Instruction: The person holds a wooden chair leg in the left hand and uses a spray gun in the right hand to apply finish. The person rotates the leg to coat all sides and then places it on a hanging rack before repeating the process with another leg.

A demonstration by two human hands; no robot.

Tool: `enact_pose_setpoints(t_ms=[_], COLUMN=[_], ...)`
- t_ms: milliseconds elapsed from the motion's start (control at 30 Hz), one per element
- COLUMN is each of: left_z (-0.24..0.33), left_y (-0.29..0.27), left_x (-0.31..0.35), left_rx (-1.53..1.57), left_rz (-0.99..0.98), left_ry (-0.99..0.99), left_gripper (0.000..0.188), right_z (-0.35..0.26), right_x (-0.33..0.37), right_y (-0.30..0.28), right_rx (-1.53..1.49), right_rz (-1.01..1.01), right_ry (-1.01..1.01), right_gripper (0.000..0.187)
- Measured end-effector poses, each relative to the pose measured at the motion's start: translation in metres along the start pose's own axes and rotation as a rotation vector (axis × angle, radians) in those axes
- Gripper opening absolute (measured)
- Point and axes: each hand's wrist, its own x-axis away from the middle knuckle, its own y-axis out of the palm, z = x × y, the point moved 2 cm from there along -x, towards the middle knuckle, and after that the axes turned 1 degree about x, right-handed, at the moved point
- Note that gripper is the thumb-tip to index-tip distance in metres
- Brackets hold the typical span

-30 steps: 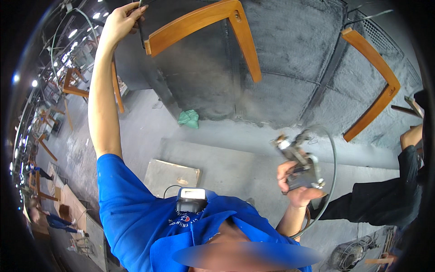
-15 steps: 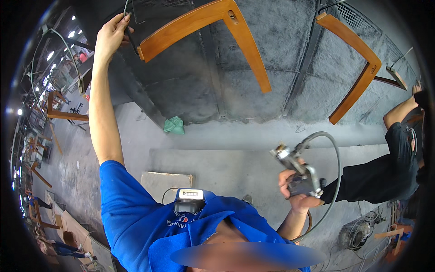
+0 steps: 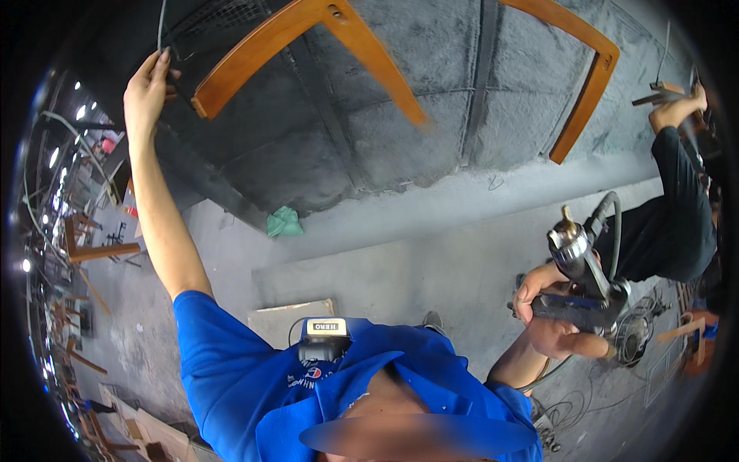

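Note:
My left hand (image 3: 146, 96) is raised at the upper left, fingers closed on a thin wire hanger (image 3: 161, 31). From this hanger hangs an angled, orange-brown wooden frame part (image 3: 269, 48), its near end just right of my fingers. One slot shows near its corner. At the right, my right hand (image 3: 550, 339) is wrapped round a metal spray gun (image 3: 573, 250), its brass-coloured nozzle tilted upward. A grey hose (image 3: 618, 231) curves from the gun. The gun is apart from the wooden part.
Another angled wooden part (image 3: 589, 96) hangs at the upper right. A co-worker's arm (image 3: 670, 115) reaches toward a hanging piece at the far right. Ahead stands a grey, coated booth wall (image 3: 416, 131). Green cloth (image 3: 285, 222) and a flat board (image 3: 292, 311) lie on the floor.
The spray gun and my right hand have moved right, and the gun has turned more upright. My left hand and the wooden parts sit further left and higher as the view shifts.

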Motion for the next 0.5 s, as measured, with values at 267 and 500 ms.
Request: enact_pose_setpoints(t_ms=[267, 500], left_z=[-0.011, -0.030], left_y=[0.003, 0.008], left_x=[-0.010, -0.025], left_rx=[0.009, 0.007], left_rz=[-0.031, -0.036], left_ry=[-0.005, 0.026], left_gripper=[0.045, 0.044], right_z=[0.047, 0.044], right_x=[0.063, 0.083], right_y=[-0.061, -0.053], right_rx=[0.344, 0.381], right_rz=[0.262, 0.389], right_ry=[0.425, 0.488], right_gripper=[0.116, 0.108])
